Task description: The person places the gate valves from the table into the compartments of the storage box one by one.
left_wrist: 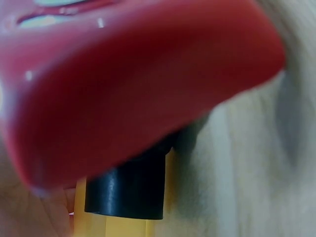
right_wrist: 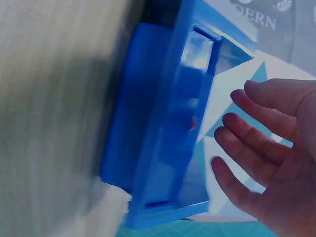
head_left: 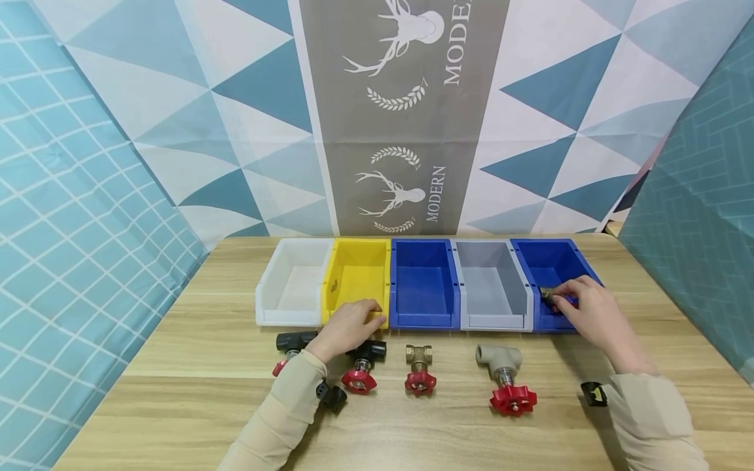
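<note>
head view: on the table, nearest, grey valve with red handwheel, then brass valve and two black valves, in front of the bins. left hand: fingers relaxed, slightly bent, at the yellow bin's front rim, nothing seen in it. right hand: over the right-end blue bin, fingers at another brass-bodied valve inside; right wrist view has them loosely spread, gripping nothing. behind: patterned wall cloth.

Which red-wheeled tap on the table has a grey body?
The rightmost tap on the table, in front of the grey bin. The two black ones and the brass-coloured one aren't grey.
</note>
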`<state>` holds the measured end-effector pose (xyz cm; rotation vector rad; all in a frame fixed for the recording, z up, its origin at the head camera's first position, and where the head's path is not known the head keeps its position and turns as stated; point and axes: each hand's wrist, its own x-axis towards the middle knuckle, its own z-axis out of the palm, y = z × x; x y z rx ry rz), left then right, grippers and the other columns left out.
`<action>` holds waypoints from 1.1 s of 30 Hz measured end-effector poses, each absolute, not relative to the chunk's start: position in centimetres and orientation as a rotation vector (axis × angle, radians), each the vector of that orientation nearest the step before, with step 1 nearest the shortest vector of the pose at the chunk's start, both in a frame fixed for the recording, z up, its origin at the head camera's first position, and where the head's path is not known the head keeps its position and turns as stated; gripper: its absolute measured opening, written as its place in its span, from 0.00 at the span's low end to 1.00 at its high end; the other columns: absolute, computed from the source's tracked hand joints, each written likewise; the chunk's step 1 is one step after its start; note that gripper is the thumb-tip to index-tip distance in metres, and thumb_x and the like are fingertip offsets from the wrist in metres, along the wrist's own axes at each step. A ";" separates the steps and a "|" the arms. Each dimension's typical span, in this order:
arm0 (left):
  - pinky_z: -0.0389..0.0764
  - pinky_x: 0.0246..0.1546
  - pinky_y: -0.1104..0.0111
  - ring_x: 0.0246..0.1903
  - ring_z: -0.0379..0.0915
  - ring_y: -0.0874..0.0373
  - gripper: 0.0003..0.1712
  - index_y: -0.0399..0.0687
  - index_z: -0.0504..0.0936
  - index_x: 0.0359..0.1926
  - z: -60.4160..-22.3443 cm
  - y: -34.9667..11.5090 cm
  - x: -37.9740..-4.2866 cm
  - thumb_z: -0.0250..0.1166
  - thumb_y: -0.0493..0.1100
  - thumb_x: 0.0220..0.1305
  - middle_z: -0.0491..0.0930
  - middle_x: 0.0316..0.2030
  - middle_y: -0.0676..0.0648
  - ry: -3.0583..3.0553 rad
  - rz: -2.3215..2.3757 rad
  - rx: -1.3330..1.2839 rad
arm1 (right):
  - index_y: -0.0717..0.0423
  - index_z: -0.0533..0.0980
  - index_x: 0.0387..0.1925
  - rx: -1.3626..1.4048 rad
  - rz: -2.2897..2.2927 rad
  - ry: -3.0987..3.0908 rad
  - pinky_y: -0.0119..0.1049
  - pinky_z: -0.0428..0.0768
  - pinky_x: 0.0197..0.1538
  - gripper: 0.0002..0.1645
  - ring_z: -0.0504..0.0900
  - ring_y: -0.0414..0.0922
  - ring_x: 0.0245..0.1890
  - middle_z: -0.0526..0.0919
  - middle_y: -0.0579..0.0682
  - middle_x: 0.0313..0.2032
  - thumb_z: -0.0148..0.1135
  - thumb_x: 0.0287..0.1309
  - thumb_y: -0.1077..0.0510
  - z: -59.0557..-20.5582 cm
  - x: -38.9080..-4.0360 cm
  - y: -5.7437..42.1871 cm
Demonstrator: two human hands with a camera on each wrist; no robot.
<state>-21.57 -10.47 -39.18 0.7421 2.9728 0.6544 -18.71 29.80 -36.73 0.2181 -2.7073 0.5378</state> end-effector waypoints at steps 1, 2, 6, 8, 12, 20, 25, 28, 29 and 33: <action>0.75 0.36 0.66 0.28 0.72 0.61 0.15 0.45 0.78 0.42 -39.1 -10.5 -21.6 0.55 0.50 0.64 0.80 0.33 0.50 2.973 0.657 0.747 | 0.65 0.78 0.30 0.225 0.521 -2.704 0.51 0.71 0.34 0.06 0.73 0.55 0.31 0.75 0.60 0.32 0.62 0.50 0.64 -36.5 -18.6 29.7; 0.75 0.36 0.66 0.28 0.72 0.61 0.14 0.45 0.78 0.42 -39.1 -10.5 -21.6 0.55 0.50 0.64 0.80 0.32 0.50 2.972 0.661 0.748 | 0.65 0.78 0.30 0.234 0.502 -2.701 0.48 0.70 0.31 0.06 0.72 0.53 0.29 0.75 0.59 0.31 0.62 0.50 0.64 -36.3 -18.4 29.6; 0.75 0.36 0.65 0.28 0.72 0.61 0.14 0.45 0.78 0.41 -39.0 -10.5 -21.5 0.56 0.49 0.64 0.79 0.32 0.51 2.974 0.670 0.746 | 0.62 0.78 0.28 0.284 0.401 -2.667 0.41 0.69 0.26 0.05 0.71 0.48 0.24 0.76 0.57 0.28 0.64 0.47 0.63 -35.6 -17.6 29.0; 0.75 0.36 0.66 0.28 0.71 0.61 0.14 0.45 0.78 0.41 -39.0 -10.5 -21.5 0.56 0.49 0.64 0.79 0.32 0.51 2.974 0.671 0.742 | 0.61 0.78 0.27 0.313 0.377 -2.656 0.43 0.72 0.27 0.04 0.73 0.48 0.24 0.76 0.55 0.27 0.65 0.46 0.63 -35.3 -17.1 28.6; 0.75 0.36 0.66 0.27 0.71 0.61 0.14 0.45 0.78 0.41 -39.0 -10.5 -21.5 0.56 0.50 0.64 0.79 0.32 0.51 2.972 0.672 0.737 | 0.58 0.77 0.27 0.355 0.380 -2.679 0.48 0.76 0.31 0.04 0.76 0.49 0.27 0.76 0.53 0.27 0.65 0.47 0.63 -34.8 -16.1 27.6; 0.75 0.37 0.65 0.29 0.73 0.60 0.14 0.45 0.78 0.42 -39.0 -10.5 -21.5 0.56 0.50 0.64 0.80 0.34 0.50 2.970 0.667 0.744 | 0.54 0.78 0.29 0.428 0.473 -2.733 0.36 0.76 0.29 0.03 0.75 0.41 0.27 0.76 0.45 0.28 0.65 0.49 0.62 -34.5 -14.3 26.2; 0.75 0.36 0.66 0.28 0.72 0.61 0.15 0.45 0.78 0.42 -39.0 -10.5 -21.5 0.55 0.50 0.64 0.80 0.32 0.51 2.975 0.638 0.737 | 0.51 0.78 0.31 0.494 0.561 -2.801 0.30 0.75 0.30 0.03 0.73 0.36 0.28 0.76 0.41 0.29 0.64 0.52 0.60 -34.3 -13.3 25.3; 0.75 0.36 0.66 0.27 0.71 0.62 0.16 0.45 0.78 0.42 -39.1 -10.5 -21.6 0.55 0.51 0.64 0.80 0.32 0.51 2.974 0.637 0.726 | 0.48 0.78 0.32 0.532 0.591 -2.835 0.29 0.76 0.31 0.03 0.74 0.34 0.29 0.76 0.39 0.29 0.63 0.53 0.58 -34.2 -12.9 25.0; 0.75 0.36 0.66 0.27 0.71 0.62 0.15 0.45 0.78 0.42 -39.1 -10.5 -21.6 0.55 0.51 0.64 0.79 0.32 0.51 2.974 0.641 0.726 | 0.47 0.78 0.32 0.541 0.598 -2.838 0.29 0.76 0.31 0.03 0.74 0.33 0.29 0.76 0.38 0.29 0.63 0.53 0.58 -34.2 -12.8 24.9; 0.75 0.36 0.66 0.28 0.71 0.61 0.16 0.45 0.78 0.42 -39.1 -10.5 -21.5 0.55 0.51 0.64 0.79 0.32 0.51 2.973 0.647 0.726 | 0.45 0.77 0.32 0.589 0.636 -2.840 0.29 0.76 0.31 0.03 0.73 0.29 0.28 0.76 0.36 0.29 0.62 0.54 0.57 -34.3 -12.6 25.0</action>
